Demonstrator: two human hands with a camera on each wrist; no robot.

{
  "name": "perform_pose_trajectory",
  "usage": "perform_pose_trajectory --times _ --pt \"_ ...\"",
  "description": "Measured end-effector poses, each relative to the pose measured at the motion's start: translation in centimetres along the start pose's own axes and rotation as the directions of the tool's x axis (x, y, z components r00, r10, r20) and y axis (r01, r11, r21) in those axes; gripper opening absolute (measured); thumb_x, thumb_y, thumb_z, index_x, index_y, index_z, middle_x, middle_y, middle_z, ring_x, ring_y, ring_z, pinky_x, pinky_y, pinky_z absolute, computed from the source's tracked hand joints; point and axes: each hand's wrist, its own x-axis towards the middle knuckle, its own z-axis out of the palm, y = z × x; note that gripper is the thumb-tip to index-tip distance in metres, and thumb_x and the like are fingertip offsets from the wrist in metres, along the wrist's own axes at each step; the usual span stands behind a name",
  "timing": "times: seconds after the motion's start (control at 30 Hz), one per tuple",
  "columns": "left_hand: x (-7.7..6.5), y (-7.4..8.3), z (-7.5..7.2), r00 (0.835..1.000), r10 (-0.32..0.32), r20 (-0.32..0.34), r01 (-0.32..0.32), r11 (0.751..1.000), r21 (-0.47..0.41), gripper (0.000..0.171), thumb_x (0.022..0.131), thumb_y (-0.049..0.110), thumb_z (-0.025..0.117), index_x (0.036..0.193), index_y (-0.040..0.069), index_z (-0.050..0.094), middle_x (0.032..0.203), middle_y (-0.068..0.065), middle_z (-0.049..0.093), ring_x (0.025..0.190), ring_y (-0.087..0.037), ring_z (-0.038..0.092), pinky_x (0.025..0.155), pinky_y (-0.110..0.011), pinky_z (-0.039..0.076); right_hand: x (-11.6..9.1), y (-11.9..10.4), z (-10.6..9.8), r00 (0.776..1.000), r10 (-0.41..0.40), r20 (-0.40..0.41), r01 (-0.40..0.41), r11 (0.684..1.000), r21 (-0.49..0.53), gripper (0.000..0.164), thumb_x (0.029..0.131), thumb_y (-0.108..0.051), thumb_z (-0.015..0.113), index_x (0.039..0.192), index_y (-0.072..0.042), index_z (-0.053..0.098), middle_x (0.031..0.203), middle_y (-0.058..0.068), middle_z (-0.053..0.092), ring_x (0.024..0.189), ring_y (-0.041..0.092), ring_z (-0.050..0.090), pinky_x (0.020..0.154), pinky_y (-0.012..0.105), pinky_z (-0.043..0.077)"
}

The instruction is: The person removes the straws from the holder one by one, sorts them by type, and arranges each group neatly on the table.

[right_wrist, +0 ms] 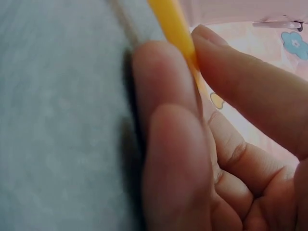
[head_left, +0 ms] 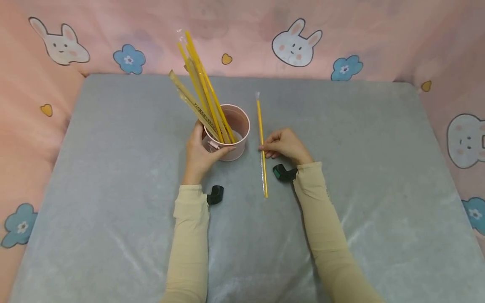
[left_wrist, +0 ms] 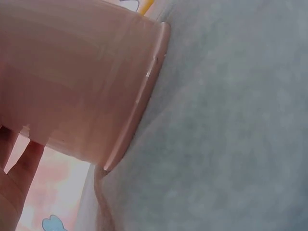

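Observation:
A pink bucket point(head_left: 239, 122) stands on the table, with several wrapped yellow straws point(head_left: 212, 99) leaning out of it toward the far left. My left hand point(head_left: 201, 153) grips the bucket around its near left side, thumb along the front rim. In the left wrist view the bucket's wall point(left_wrist: 72, 72) fills the upper left and a few fingers lie against it. To the right of the bucket, my right hand point(head_left: 286, 145) pinches a single wrapped yellow straw point(head_left: 260, 122) near its middle. The right wrist view shows that yellow straw point(right_wrist: 171, 24) between thumb and fingertips.
A grey cloth covers the table point(head_left: 379, 168). Behind and at the sides hangs a pink curtain point(head_left: 246, 33) printed with rabbits and flowers. Small black devices sit at both wrists, the left one point(head_left: 216, 195) beside the sleeve.

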Motion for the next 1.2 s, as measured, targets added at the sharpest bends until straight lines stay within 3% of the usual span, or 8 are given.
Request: perform_pose_trajectory --times 0.1,0.3,0.63,1.2 --pt "0.3 -1.7 0.3 1.0 0.001 0.008 -0.001 1.0 -0.009 0.091 0.061 0.004 0.088 0.138 0.001 0.04 0.126 -0.016 0.053 0.117 -0.024 0.051 0.104 -0.029 0.037 0.0 0.2 -0.1 1.0 0.003 -0.005 -0.003 1.0 -0.015 0.022 0.079 -0.009 0.076 0.085 0.011 0.068 0.064 0.006 0.066 0.055 0.013 0.063 0.051 0.024 0.053" --pt "0.1 -2.5 0.3 0.999 0.037 -0.002 -0.037 0.999 -0.004 0.088 0.06 0.008 0.089 0.135 0.001 0.042 0.122 -0.014 0.055 0.114 -0.022 0.052 0.101 -0.03 0.039 0.0 0.5 0.1 1.0 0.001 -0.009 -0.002 0.999 -0.054 0.024 0.079 -0.015 0.077 0.081 0.007 0.068 0.064 0.009 0.066 0.056 0.016 0.064 0.051 0.026 0.053" --pt "0.0 -2.4 0.5 0.999 0.052 -0.01 -0.052 0.999 0.004 0.088 0.06 0.007 0.089 0.134 0.001 0.043 0.12 -0.014 0.056 0.112 -0.02 0.053 0.099 -0.031 0.04 -0.4 0.4 0.2 1.0 -0.006 -0.024 0.004 0.998 -0.067 0.022 0.081 -0.014 0.075 0.081 0.005 0.064 0.067 0.01 0.068 0.056 0.016 0.064 0.051 0.026 0.053" --pt "0.2 -2.3 0.4 0.999 0.047 -0.004 -0.047 0.998 0.031 0.09 0.06 0.007 0.089 0.136 0.0 0.041 0.125 -0.015 0.054 0.116 -0.022 0.052 0.101 -0.032 0.039 -0.3 -0.1 0.8 0.992 -0.12 -0.036 0.111 0.973 -0.201 0.022 0.076 -0.014 0.079 0.076 0.0 0.062 0.056 0.005 0.06 0.047 0.014 0.057 0.045 0.026 0.049"
